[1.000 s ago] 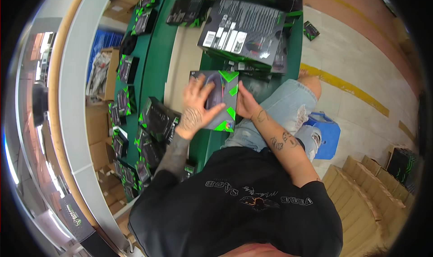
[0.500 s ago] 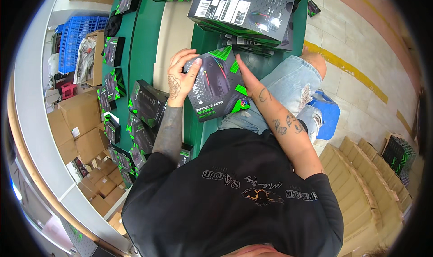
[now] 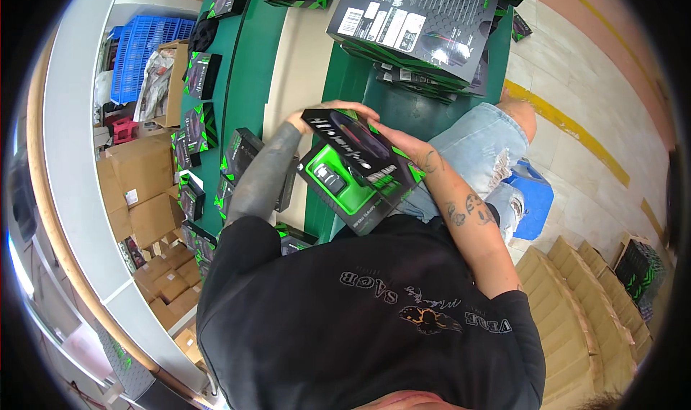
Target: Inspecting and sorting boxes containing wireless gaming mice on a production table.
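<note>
A black and green gaming mouse box (image 3: pixel 360 169) is held tilted in front of my chest. Its dark front flap appears lifted, and beneath it a bright green panel (image 3: pixel 335 183) frames a dark mouse. My left hand (image 3: pixel 332 108) reaches round the far left edge, fingers laid along the top; its palm is partly hidden behind the flap. On the other side my right hand (image 3: pixel 400 139) presses against the right edge, its fingers meeting the left hand's fingertips near the far corner.
Stacked mouse boxes (image 3: pixel 414 32) stand on the green table at the far side. More boxes (image 3: pixel 241 154) line the left. Cardboard cartons (image 3: pixel 140 169) and a blue crate (image 3: pixel 147 53) sit beyond. A blue stool (image 3: pixel 533 201) is by my knee; flattened cartons (image 3: pixel 558 302) lie right.
The box has come nearer my body and tilted, its front flap now apart from a green panel underneath. My left hand has shifted from the front face to the far edge.
</note>
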`<control>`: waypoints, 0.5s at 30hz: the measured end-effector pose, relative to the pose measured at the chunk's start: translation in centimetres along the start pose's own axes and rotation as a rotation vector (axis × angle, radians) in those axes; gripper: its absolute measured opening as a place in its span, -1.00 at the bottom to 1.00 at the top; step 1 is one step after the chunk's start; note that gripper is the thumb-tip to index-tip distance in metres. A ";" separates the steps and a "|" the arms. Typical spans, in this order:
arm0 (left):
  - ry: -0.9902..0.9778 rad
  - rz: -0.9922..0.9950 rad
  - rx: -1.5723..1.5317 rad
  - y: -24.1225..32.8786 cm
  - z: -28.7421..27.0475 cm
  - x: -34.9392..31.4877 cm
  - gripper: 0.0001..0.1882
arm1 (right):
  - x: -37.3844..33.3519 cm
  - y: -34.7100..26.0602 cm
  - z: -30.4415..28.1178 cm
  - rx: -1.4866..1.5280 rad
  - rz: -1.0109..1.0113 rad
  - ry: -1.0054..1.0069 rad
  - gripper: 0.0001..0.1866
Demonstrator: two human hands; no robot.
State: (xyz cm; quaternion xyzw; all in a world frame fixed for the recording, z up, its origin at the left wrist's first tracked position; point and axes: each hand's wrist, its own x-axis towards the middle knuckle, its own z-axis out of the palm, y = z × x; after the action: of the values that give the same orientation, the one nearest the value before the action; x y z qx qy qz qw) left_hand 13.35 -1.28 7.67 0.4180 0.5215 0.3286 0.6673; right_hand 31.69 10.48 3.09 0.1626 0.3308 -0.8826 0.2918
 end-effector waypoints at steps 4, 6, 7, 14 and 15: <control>0.377 -0.098 -0.660 -5.9 1.6 -4.3 -0.58 | -0.9 -1.2 1.7 -0.102 -0.009 0.130 -0.29; 0.648 0.087 -0.903 -7.6 2.4 -6.3 -0.52 | 0.4 0.1 -1.1 0.260 0.005 -0.175 -0.26; 0.835 0.100 -0.931 -7.8 2.8 -7.1 -0.48 | 0.3 -0.2 -1.0 0.334 -0.046 -0.248 -0.24; 1.183 0.435 -1.243 -7.5 9.0 -8.4 -0.44 | 0.3 0.1 -0.2 0.218 -0.459 -0.041 -0.37; 1.086 0.463 -1.232 -7.7 9.6 -8.5 -0.44 | 0.2 -0.1 0.0 0.289 -0.467 0.017 -0.42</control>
State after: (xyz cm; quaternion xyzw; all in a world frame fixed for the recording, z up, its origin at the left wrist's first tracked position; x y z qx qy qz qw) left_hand 20.67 -14.18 5.33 -0.1391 0.3986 0.8367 0.3489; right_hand 31.53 10.48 3.02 0.1294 0.2323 -0.9626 0.0516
